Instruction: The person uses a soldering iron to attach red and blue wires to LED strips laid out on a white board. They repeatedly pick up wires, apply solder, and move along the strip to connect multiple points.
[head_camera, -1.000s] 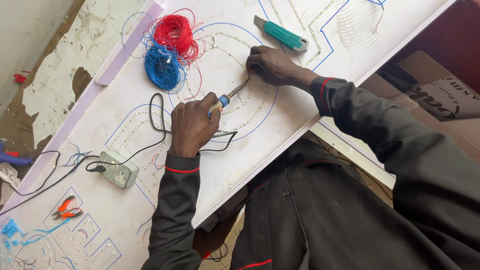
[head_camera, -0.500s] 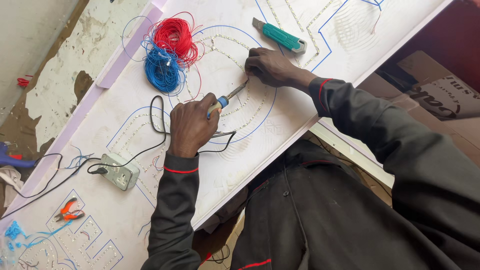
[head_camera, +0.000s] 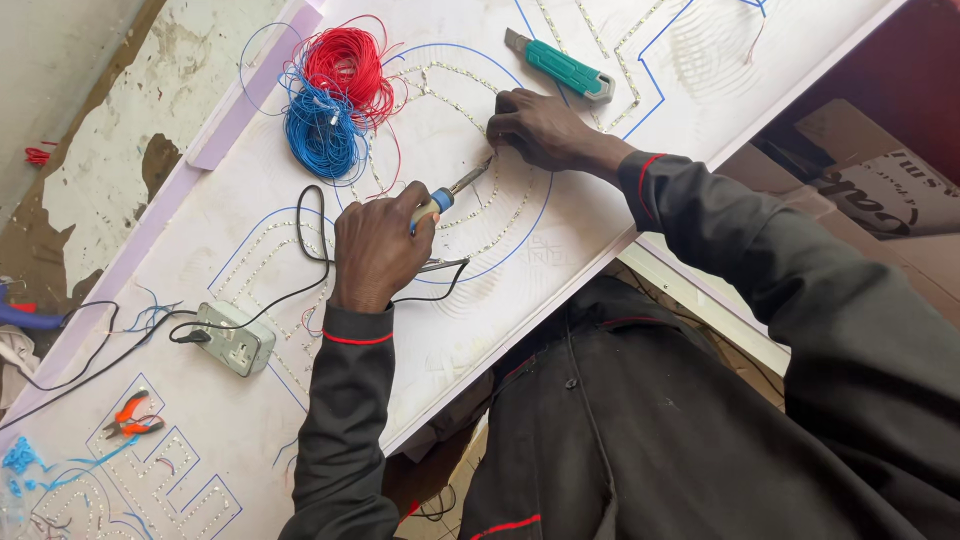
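Surface: white board (head_camera: 560, 250) lying across the frame's middle.
Left hand (head_camera: 375, 245): gripping soldering iron (head_camera: 450, 190).
Right hand (head_camera: 540, 128): fingertips pressing LED strip (head_camera: 470, 250), upper centre.

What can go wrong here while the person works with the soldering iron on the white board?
1. The right hand presses on the board right beside the tip of the soldering iron held by the left hand, so a finger may get burned.
2. The black cord loops under the left hand toward the socket box; it might snag and jerk the iron.
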